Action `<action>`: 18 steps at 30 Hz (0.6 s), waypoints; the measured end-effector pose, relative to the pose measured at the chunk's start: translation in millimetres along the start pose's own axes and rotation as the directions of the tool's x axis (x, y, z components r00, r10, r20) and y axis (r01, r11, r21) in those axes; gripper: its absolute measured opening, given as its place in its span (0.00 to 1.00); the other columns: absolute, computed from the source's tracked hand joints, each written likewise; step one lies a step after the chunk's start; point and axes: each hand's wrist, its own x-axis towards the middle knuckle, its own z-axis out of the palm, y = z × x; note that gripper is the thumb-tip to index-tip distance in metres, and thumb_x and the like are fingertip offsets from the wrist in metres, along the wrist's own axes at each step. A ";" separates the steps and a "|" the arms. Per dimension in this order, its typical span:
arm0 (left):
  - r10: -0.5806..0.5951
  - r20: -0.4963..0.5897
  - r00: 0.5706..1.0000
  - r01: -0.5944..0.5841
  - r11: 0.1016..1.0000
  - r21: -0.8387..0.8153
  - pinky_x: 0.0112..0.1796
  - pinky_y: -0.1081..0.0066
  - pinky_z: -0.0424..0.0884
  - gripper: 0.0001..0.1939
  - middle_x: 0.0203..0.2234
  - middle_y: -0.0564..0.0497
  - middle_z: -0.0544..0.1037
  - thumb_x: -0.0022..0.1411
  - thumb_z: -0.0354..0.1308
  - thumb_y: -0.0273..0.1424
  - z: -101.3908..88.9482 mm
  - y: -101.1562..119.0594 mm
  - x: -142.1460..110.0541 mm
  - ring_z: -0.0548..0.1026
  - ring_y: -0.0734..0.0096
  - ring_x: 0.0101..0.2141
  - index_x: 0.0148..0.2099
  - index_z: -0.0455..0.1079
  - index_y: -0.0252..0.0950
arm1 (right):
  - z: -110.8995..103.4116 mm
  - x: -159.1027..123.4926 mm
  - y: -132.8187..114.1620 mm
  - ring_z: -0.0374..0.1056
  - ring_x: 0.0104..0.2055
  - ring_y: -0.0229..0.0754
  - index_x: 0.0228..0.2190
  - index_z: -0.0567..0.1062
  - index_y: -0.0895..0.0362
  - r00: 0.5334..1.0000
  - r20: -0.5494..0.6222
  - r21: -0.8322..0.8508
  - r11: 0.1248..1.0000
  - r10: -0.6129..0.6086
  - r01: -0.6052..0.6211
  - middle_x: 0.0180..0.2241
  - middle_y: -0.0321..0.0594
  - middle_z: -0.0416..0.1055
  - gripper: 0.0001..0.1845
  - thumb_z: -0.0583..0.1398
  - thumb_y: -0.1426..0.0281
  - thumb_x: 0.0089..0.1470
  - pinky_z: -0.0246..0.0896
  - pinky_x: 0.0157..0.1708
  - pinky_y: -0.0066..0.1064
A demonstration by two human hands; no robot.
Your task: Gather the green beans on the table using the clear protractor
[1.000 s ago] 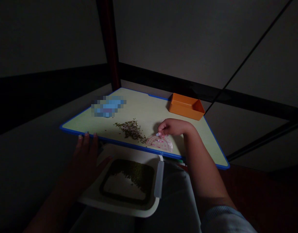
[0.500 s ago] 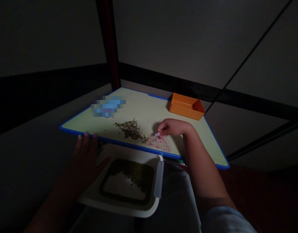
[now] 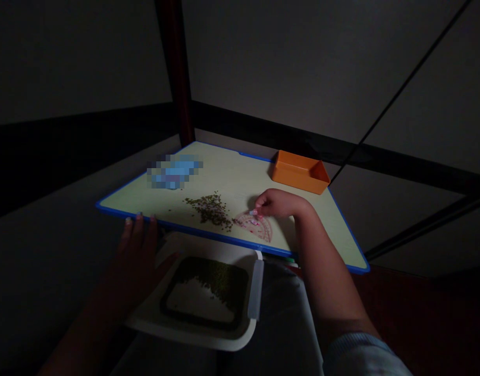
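My right hand (image 3: 277, 203) pinches the upper rim of a clear protractor (image 3: 259, 227) with pink markings. The protractor's left end touches the edge of a scattered heap of small green beans (image 3: 211, 209) on the pale, blue-edged board (image 3: 240, 177). My left hand (image 3: 140, 250) holds nothing; its fingers are stretched out, with the tips at the board's near edge and the thumb over a white plastic tub (image 3: 224, 342). More green beans (image 3: 220, 277) lie in this tub, mostly at its far right side. The tub sits below the board's near edge, by my lap.
An orange open box (image 3: 300, 172) stands at the board's back right. At the back left lies a blurred-out light blue item (image 3: 175, 172). Dark walls close in behind the board and on the left. The scene is dimly lit.
The protractor has shifted slightly left and away from me in my right hand, tilting a little toward the bean heap. My left hand and the tub have stayed where they were.
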 end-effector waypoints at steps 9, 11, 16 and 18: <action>-0.023 0.014 1.000 0.024 1.000 -0.012 0.57 0.41 0.54 0.48 0.63 0.25 0.44 0.53 0.37 0.57 0.0 -0.5 -1.5 0.38 0.39 0.64 0.64 0.38 0.26 | -15.4 -18.4 10.0 0.50 0.20 0.31 0.23 0.73 0.61 0.984 -0.095 0.024 0.989 0.148 -0.146 0.17 0.31 0.57 0.16 0.55 0.62 0.51 0.45 0.24 0.26; -0.021 0.019 1.000 0.021 1.000 -0.011 0.57 0.42 0.53 0.47 0.63 0.25 0.44 0.54 0.36 0.56 -1.2 0.1 -1.6 0.38 0.40 0.64 0.64 0.38 0.26 | -16.5 -20.1 11.9 0.50 0.20 0.31 0.24 0.74 0.62 0.984 -0.088 0.011 0.988 0.157 -0.156 0.17 0.31 0.57 0.16 0.55 0.62 0.50 0.45 0.24 0.26; -0.028 0.035 0.999 0.028 1.000 -0.007 0.57 0.41 0.53 0.47 0.64 0.26 0.43 0.54 0.37 0.56 -2.8 1.6 0.0 0.38 0.39 0.64 0.64 0.38 0.24 | -14.1 -17.6 12.7 0.50 0.21 0.31 0.27 0.76 0.62 0.987 -0.061 0.020 0.988 0.152 -0.151 0.18 0.31 0.59 0.17 0.56 0.61 0.50 0.45 0.24 0.26; -0.035 0.032 0.999 0.036 0.999 -0.013 0.56 0.41 0.53 0.48 0.63 0.25 0.44 0.53 0.37 0.57 -2.8 2.0 1.0 0.39 0.39 0.64 0.63 0.39 0.24 | -12.2 -14.0 11.4 0.50 0.21 0.31 0.27 0.76 0.62 0.984 -0.077 -0.011 0.987 0.158 -0.159 0.18 0.32 0.60 0.16 0.55 0.62 0.50 0.46 0.24 0.26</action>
